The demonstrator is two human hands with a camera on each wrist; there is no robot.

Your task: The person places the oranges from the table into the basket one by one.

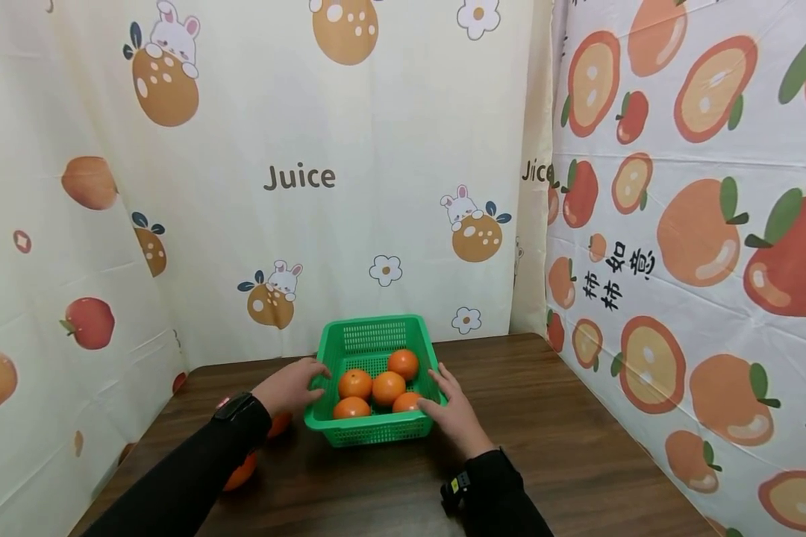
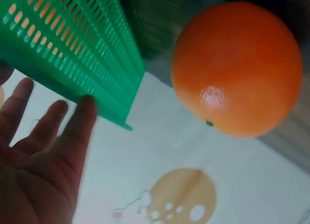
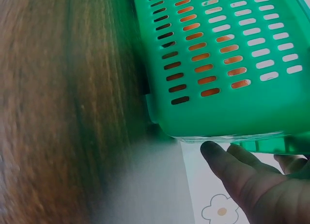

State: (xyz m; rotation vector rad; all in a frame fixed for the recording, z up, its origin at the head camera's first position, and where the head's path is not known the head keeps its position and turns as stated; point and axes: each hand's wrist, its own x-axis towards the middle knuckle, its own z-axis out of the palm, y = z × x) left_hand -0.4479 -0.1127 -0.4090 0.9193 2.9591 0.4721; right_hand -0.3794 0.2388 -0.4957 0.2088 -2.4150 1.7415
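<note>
A green plastic basket [image 1: 376, 328] with slotted walls stands on the table and holds several oranges [image 1: 389, 388]. My left hand [image 1: 294, 385] is at its left rim, with fairly straight fingers by the edge in the left wrist view. At the opposite side my right hand [image 1: 458, 418] has its fingers spread along the right rim, thumb towards the near corner. Neither hand plainly grips the basket; whether the right fingertips touch it, I cannot tell. Outside the basket, an orange [image 2: 237, 69] looms close in the left wrist view.
Two oranges lie left of the basket, partly hidden by my left arm: one by the wrist [image 1: 280, 424] and another orange [image 1: 242, 473] nearer. The dark wooden table [image 1: 551, 440] meets fruit-printed cloths at the back, left and right [image 1: 645, 224].
</note>
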